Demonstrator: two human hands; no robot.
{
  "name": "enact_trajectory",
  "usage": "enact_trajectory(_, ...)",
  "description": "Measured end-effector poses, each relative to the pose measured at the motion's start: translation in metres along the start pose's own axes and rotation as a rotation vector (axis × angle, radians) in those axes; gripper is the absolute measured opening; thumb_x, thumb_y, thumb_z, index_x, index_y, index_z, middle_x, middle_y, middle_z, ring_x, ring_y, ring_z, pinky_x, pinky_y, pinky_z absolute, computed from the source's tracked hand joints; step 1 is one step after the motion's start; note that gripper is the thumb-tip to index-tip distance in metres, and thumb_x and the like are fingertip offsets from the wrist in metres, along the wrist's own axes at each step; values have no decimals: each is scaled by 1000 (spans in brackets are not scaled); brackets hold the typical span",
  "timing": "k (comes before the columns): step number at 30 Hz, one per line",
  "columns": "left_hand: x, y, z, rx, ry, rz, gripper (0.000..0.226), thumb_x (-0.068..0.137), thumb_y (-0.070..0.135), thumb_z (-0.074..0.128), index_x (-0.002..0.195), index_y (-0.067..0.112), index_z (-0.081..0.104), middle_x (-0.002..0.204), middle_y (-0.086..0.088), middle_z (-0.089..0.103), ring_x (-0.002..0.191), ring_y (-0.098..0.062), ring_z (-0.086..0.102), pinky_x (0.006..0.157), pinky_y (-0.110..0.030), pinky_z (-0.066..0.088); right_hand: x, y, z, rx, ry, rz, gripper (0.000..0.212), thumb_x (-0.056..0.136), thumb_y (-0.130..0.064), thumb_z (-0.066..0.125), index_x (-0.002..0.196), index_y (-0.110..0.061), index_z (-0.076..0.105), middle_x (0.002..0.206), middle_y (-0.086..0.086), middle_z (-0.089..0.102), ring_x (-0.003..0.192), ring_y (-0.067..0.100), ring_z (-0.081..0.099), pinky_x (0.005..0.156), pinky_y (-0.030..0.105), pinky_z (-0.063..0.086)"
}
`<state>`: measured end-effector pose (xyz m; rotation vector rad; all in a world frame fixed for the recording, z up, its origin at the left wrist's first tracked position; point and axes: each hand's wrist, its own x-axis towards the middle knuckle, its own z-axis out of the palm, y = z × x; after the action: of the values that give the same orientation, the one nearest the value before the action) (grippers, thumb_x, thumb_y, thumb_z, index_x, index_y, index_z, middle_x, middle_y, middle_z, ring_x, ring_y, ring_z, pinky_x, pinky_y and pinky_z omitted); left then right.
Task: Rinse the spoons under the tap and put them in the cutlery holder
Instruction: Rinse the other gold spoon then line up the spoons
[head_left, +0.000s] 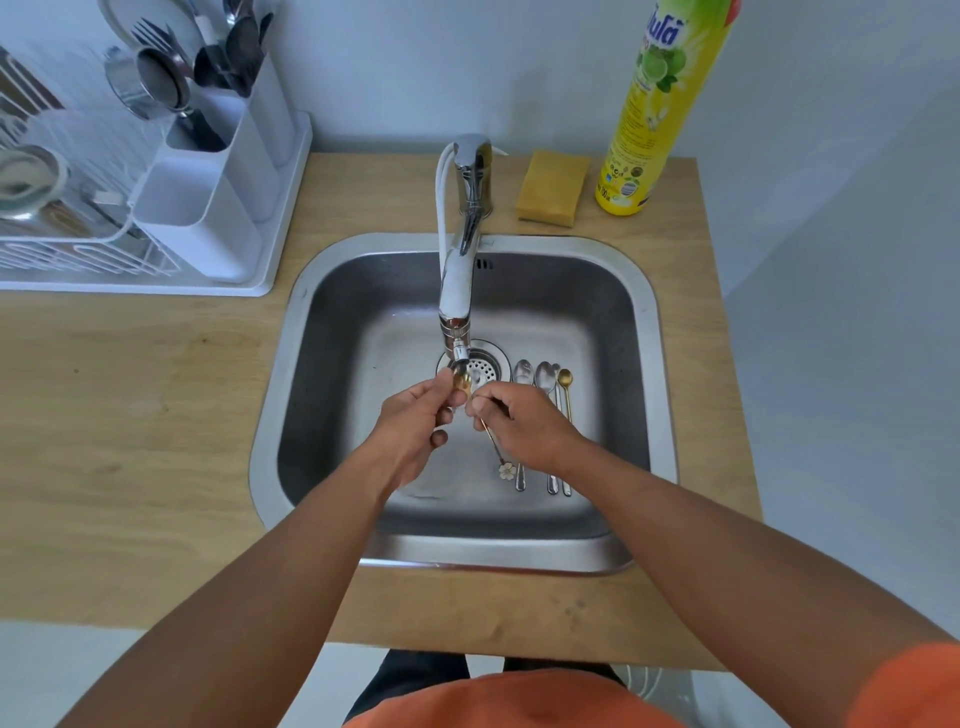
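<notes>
A small gold spoon (493, 441) with a flower at its handle end is held over the sink (291, 364), its bowl right under the tap (460, 280) spout. My right hand (524, 426) pinches the handle. My left hand (415, 421) pinches the bowl between thumb and fingers. Three more spoons (545, 379), two silver and one thin gold, lie on the sink floor to the right of the drain, partly hidden by my right hand. The white cutlery holder (208, 208) stands at the back left, with several utensils in its rear compartments.
A white wire dish rack (78, 249) on a tray holds metal dishes at the far left. A yellow sponge (553, 187) and a yellow dish-soap bottle (660, 114) stand behind the sink. The wooden counter (130, 415) surrounds the sink.
</notes>
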<state>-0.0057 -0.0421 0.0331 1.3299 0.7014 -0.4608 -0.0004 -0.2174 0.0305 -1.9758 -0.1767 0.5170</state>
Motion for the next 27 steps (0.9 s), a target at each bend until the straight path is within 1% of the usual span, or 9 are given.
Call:
enact_trajectory(3,-3,-1,-2,145,61,34,12,96,34,73,96,23,79,80,10,75,67,-12,48,50,-24,39,7,-3,3,51,27,42,25,102,-22,56,84,-20,73,76,-11,73,55,-1,54,55,17,40)
enact_trajectory(5,-7,-3,-3,239,125,39,10,93,34,75,96,26,79,85,12,77,71,-13,50,52,-24,40,12,-7,4,108,54,73,27,101,-24,60,79,-19,75,68,-16,71,48,2,52,52,19,40)
enact_trajectory(7,-10,-5,-2,273,117,20,16,93,40,73,100,26,77,97,11,80,74,-14,52,57,-26,39,19,-11,3,192,97,123,24,97,-26,66,76,-20,77,76,-9,77,63,12,67,62,26,51)
enact_trajectory(9,-14,-6,-2,286,64,-7,23,97,44,67,105,25,76,98,13,81,77,-13,55,61,-29,37,25,-14,2,275,129,168,18,92,-24,72,76,-22,79,80,-8,79,73,4,72,65,17,51)
enact_trajectory(11,-16,-6,-2,295,-1,-17,24,101,41,63,108,23,77,94,13,81,76,-12,54,62,-28,37,29,-19,2,314,127,207,14,89,-22,76,75,-23,79,73,-14,77,61,-7,65,54,7,44)
enact_trajectory(14,-17,-6,-5,304,-40,16,23,103,36,61,104,22,80,84,12,77,72,-12,52,60,-26,36,32,-22,-3,326,125,257,17,87,-19,75,71,-24,77,68,-14,75,48,-8,57,42,4,36)
enact_trajectory(19,-19,-9,-17,426,-76,19,24,102,35,59,100,23,80,90,8,80,72,-9,59,66,-30,40,37,-27,-9,347,143,316,20,92,-20,71,73,-25,75,71,-13,77,48,-9,57,41,6,36)
enact_trajectory(22,-18,-4,-17,363,-88,-21,22,100,36,62,101,23,80,92,7,80,77,-12,59,70,-32,42,33,-26,-2,357,110,303,24,94,-20,69,72,-27,75,69,-12,75,46,-8,55,41,7,37)
enact_trajectory(27,-12,7,-5,234,-59,-46,26,102,42,59,95,23,75,78,8,71,70,-11,59,57,-26,36,29,-26,6,388,43,296,38,98,-25,68,62,-36,73,63,-16,66,53,0,48,47,21,39)
